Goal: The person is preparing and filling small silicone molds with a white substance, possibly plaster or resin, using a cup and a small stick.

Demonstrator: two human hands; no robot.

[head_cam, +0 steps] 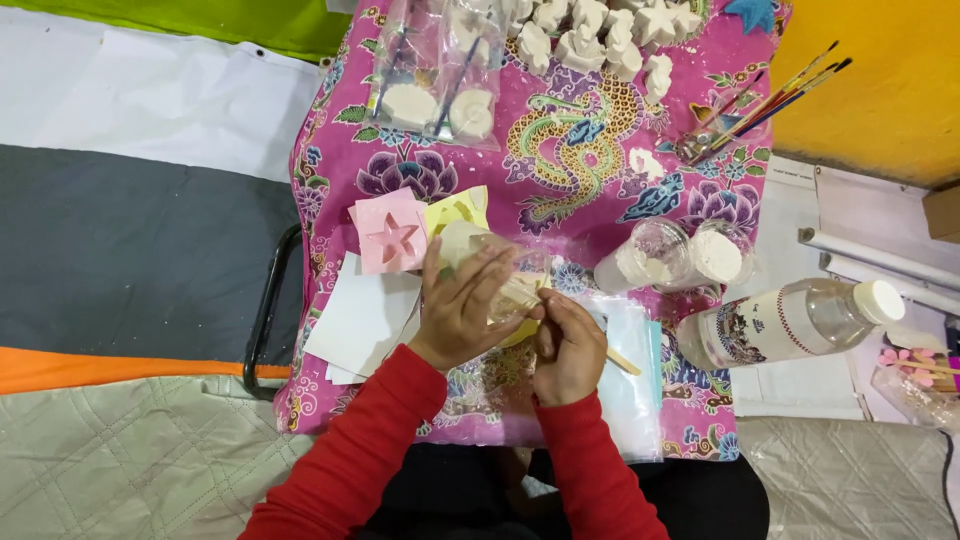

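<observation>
My left hand (462, 308) is wrapped around a clear plastic cup (517, 280) tipped on its side over the pink patterned cloth (560, 160). My right hand (570, 345) grips a flat wooden stick (622, 360) with one end at the cup's mouth and the other end poking out to the right. Both arms wear red sleeves. A pink star mould (390, 235) and a pale yellow mould (458, 210) lie just left of the cup. What is inside the cup is hidden by my fingers.
Two clear jars of white powder (655, 255) and a lying bottle (790, 322) sit to the right. White plaster figures (590, 40) and bagged pieces (435, 75) are at the far edge. Paintbrushes (770, 100) lie at top right, white paper sheets (360, 320) on the left.
</observation>
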